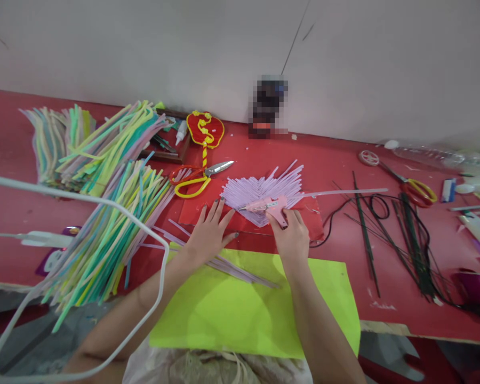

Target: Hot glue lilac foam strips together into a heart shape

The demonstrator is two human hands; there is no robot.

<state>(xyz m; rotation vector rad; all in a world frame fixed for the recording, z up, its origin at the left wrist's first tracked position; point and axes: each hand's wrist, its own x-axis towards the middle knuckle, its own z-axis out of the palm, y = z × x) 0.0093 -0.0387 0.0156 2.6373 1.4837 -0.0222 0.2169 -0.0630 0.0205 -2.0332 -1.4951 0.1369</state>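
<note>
My right hand [291, 234] is closed around the grip of a pink hot glue gun [269, 206], whose nozzle points left over a heart-shaped fan of lilac pipe cleaners [264, 188]. The heart lies on a red card [208, 217]. My left hand [210, 230] rests flat and open on that card, fingers spread, fingertips beside the heart's left edge. Several loose lilac pipe cleaners [224, 265] lie between my wrists, partly over a lime green sheet [248, 314].
Piles of pastel pipe cleaners [104, 213] fill the left of the red table [336, 160]. Yellow-and-red scissors [196, 178] and a red and yellow ornament [205, 130] lie behind. Dark green wires [408, 240], black cable and other scissors [416, 189] sit right. A white cord [104, 205] loops at left.
</note>
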